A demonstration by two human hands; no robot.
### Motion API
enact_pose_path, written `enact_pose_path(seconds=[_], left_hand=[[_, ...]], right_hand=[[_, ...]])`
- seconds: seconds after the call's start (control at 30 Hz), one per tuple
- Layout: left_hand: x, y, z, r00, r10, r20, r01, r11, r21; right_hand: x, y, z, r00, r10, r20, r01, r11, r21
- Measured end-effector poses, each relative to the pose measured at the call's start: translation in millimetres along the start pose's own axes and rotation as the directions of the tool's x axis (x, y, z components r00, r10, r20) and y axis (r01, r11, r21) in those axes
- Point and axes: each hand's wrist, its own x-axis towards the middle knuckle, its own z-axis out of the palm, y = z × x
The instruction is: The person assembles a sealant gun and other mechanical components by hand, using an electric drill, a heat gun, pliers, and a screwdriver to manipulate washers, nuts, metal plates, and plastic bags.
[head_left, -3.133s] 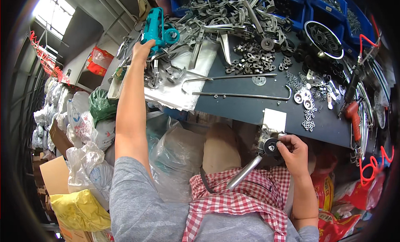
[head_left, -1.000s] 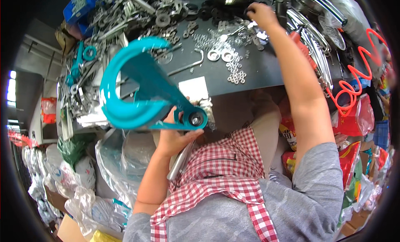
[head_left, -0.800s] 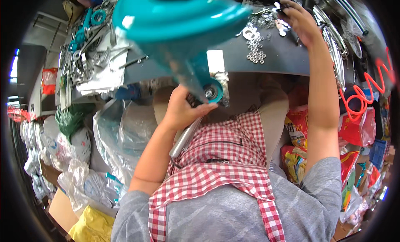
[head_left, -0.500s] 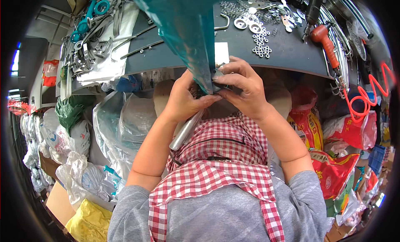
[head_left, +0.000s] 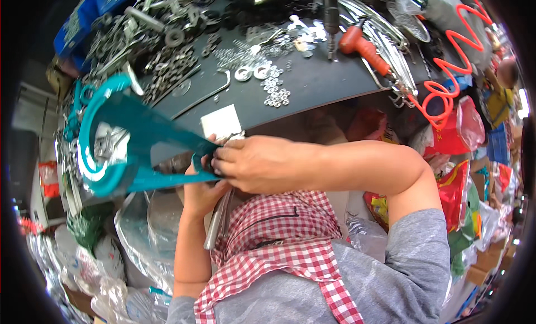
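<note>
Head view, glossy curved teal frame [head_left: 162,130], left grip [head_left: 199,197] wrapped round, right grip [head_left: 254,163] curled, contents hidden

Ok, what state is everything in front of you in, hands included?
Teal plastic frame: held, narrow end toward the person, wide curved end to the left.
Left hand: gripping the narrow end, partly hidden.
Right hand: fingers bent against the narrow end; fingertips unclear.
Metal lever: unheld, slanting downward.
Red-handled tool: unheld.
Small metal rings: loose, clustered.
Checked apron: worn, creased.
</note>
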Motion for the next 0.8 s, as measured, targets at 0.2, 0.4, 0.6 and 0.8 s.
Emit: enact_pose_path(seconds=[0.2,0.4,0.6,0.8], left_hand=[[3,2,4,0.999,0.026,0.019,-0.026,0.999,-0.021],[-1,2,2,0.999,0.029,0.017,-0.029,1.000,-0.007],[-4,2,6,0.999,-0.012,-0.038,0.011,0.999,-0.033],[5,6,6,0.979,0.201,-0.012,-0.195,0.959,0.204]], right_hand=[[-25,10,20,0.952,0.206,-0.227,-0.114,0.925,0.363],[-157,112,-35,0.467,0.709,-0.528,-0.821,0.569,0.039],[-264,158,2,0.263,0.940,-0.218,-0.944,0.203,-0.262],[-262,141,-26,0.127,0.887,-0.443,-0.991,0.099,-0.087]])
